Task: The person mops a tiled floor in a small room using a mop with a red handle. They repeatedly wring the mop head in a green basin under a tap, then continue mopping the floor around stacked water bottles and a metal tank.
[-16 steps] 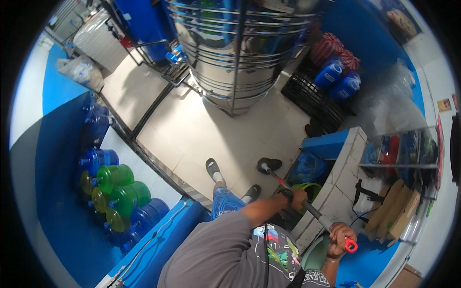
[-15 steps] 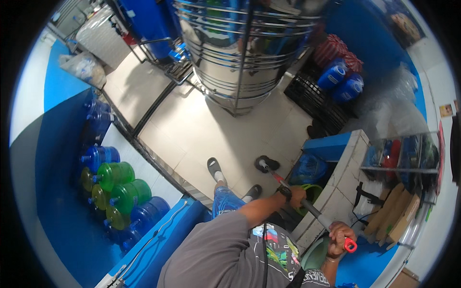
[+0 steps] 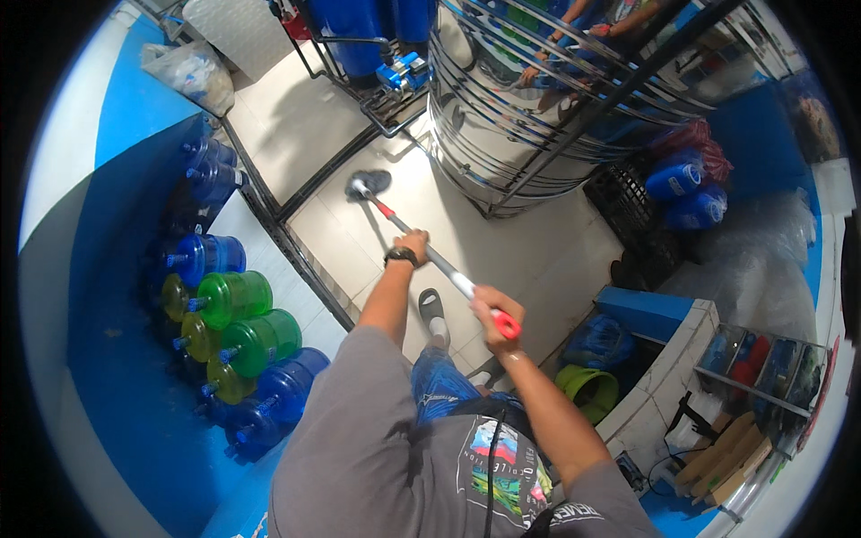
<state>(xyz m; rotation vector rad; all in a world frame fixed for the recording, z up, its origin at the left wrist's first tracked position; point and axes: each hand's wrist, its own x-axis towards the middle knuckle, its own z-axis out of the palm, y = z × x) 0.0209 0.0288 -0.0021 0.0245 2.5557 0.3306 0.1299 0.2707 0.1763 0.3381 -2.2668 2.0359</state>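
A mop (image 3: 439,260) with a grey and white handle and red parts slants across the view in front of me. Its dark, fluffy head (image 3: 375,186) lies on the pale tiled floor (image 3: 334,235) ahead and to the left. My left hand (image 3: 413,244), with a dark watch at the wrist, is closed round the grey middle of the handle. Near the red end grip, my right hand (image 3: 493,314) is wrapped round the upper part of the handle. Below the hands, my feet in grey slippers (image 3: 430,305) stand on the tiles.
A large shiny steel tank (image 3: 502,152) in a metal frame stands ahead. Blue, green and yellowish water jugs (image 3: 260,341) are stacked at left. A blue pump (image 3: 404,72) sits by dark pipes. At right are a black crate (image 3: 619,193), a yellow-green bucket (image 3: 587,393) and a tiled ledge (image 3: 659,368).
The mop head has swept from near my right foot to the far left, beside the dark floor strip. Both hands have moved left and forward with the handle, still gripping it.
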